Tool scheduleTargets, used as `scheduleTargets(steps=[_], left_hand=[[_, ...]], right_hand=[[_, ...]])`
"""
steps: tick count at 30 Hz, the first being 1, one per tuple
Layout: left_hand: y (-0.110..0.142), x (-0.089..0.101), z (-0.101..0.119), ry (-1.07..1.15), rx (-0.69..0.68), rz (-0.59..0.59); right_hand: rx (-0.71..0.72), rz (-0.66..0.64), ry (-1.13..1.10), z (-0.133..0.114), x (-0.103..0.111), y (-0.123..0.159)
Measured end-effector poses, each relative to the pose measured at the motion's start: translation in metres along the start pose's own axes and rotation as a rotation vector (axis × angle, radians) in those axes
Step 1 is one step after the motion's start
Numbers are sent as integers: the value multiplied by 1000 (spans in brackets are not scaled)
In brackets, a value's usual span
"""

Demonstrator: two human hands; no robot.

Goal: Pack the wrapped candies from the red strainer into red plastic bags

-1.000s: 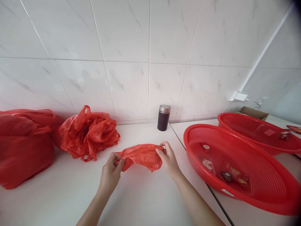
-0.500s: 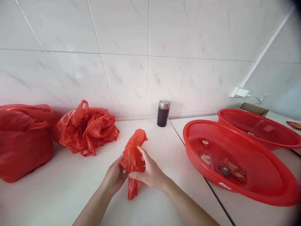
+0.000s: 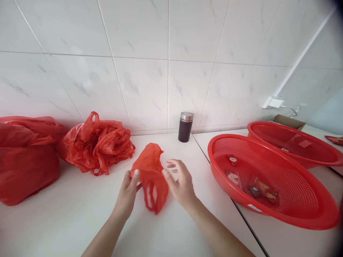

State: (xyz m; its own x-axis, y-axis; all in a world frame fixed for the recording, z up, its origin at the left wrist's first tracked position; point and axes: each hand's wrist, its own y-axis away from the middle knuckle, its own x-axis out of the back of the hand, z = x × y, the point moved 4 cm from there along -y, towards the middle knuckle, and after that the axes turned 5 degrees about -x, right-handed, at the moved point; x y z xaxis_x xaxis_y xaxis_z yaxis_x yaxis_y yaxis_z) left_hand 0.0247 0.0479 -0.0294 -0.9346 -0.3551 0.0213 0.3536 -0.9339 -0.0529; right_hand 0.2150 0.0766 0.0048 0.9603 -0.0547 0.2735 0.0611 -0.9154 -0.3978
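A thin red plastic bag (image 3: 149,160) is held over the white table, its handle loops hanging down toward me. My left hand (image 3: 128,191) pinches the bag's left edge, thumb on top. On the other side is my right hand (image 3: 182,182), fingers apart and curved, its thumb at the bag's right edge. Nothing shows gripped in that hand. To the left lies a crumpled heap of red plastic bags (image 3: 99,144), with a bulging red bag (image 3: 29,164) beside it.
A dark flask with a silver lid (image 3: 185,127) stands near the tiled wall. At right, a red perforated basket (image 3: 294,192) holds several small packets (image 3: 264,189). Behind it are a second red basket (image 3: 308,146) and a cardboard box (image 3: 288,122). A seam crosses the tabletop.
The bag has gone from a bunched, narrow shape to a wider, flatter one with its handles showing. My right hand has moved off its middle to the right, fingers spreading.
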Motion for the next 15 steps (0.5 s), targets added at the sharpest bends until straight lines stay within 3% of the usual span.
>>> scheduleTargets(steps=[2,5,8,11,15], left_hand=[[5,-14,-2,-103,-32,-76],[8,-22,-6,-182,-35,-100],[9,-22,-7,-213,-46,-111],[11,-26,-7,-244,-55,-148],[3,-16,-9,-267,-57,-86]], right_hand=[[69,-118,123,-3,-15,11],[-34,-294,243,11,-31,21],[-103,-432,217,21,-37,23],[-175,-445,-23,18,-33,18],[-443,-485,-619,11,-20,5]])
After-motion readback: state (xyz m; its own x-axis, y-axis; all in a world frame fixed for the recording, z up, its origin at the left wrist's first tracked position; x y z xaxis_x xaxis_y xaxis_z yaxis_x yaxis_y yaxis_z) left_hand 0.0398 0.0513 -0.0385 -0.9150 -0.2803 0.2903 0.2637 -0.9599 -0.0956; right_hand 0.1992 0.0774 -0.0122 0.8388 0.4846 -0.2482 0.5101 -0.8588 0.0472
